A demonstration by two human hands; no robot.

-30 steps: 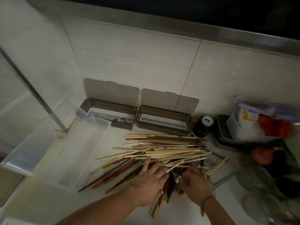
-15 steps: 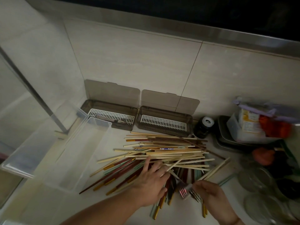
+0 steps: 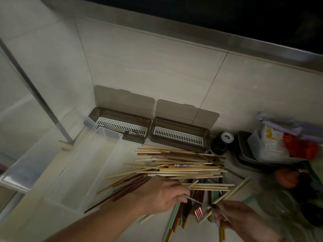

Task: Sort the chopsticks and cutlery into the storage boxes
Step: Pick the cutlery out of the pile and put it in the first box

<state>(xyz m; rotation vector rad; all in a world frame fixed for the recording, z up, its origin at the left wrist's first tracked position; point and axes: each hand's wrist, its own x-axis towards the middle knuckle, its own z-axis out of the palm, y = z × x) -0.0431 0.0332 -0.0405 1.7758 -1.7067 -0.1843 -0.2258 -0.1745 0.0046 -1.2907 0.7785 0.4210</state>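
Chopsticks (image 3: 181,169) lie heaped on the desk (image 3: 157,227) in front of two open brown storage boxes (image 3: 180,135). Near the heap's front edge, the left hand (image 3: 161,195) pinches a thin utensil; the right hand (image 3: 244,219) grips a fork (image 3: 197,211).

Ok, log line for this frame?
stage: picking fork from pile | left hand: pinching fork handle | right hand: grip unclear | left box: some cutlery

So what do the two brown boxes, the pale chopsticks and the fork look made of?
Brown boxes: tinted see-through plastic, likely; the wall shows through the lids, with white slotted plastic trays inside. Pale chopsticks: probably bamboo or wood, matte tan. Fork: looks like metal, its tines glinting.
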